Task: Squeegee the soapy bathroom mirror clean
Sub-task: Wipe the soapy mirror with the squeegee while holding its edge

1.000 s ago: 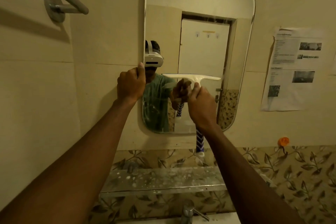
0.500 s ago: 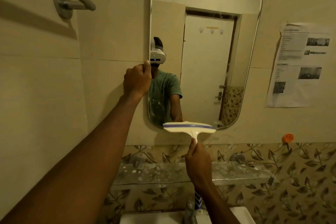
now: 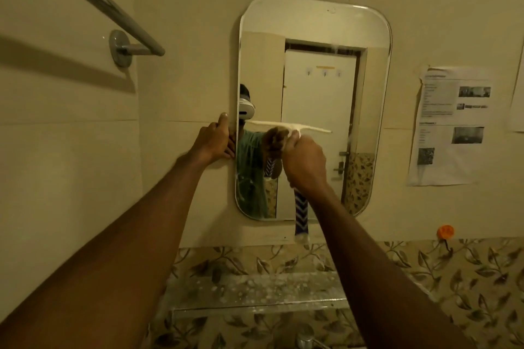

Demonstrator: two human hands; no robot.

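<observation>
Mirror (image 3: 317,37): tall glass pane with rounded corners, flat on the tiled wall; the upper part looks clear, and faint streaks and specks show near the lower left edge.
Squeegee (image 3: 289,125): pale plastic T-shape, its thin straight blade lying level against the glass about halfway up, nearer the left edge; the handle is wrapped in a blue and white zigzag pattern and ends below the mirror's bottom edge.
Right hand (image 3: 304,163): closed in a fist round the squeegee handle just under the blade, knuckles toward the camera; the fingers themselves are hidden behind the back of the hand.
Left hand (image 3: 215,141): curled over the mirror's left edge at mid height, thumb up along the rim, fingertips out of sight against the wall.
Shelf (image 3: 255,292): clear glass below the mirror, speckled with white foam or spots; its right end is hidden by the right forearm.
Wall (image 3: 184,51): smooth cream tiles above, a band of leaf-patterned tiles lower down.
Towel rail (image 3: 113,11): round polished metal bar on a disc mount, cut off at the top left.
Paper (image 3: 450,125): printed sheet stuck to the wall right of the mirror, curling at one side; the text is too small to read.
Hook (image 3: 445,232): small orange cap on the wall with a dark hook under it.
Tap (image 3: 306,341): only a metal top shows at the bottom edge.
</observation>
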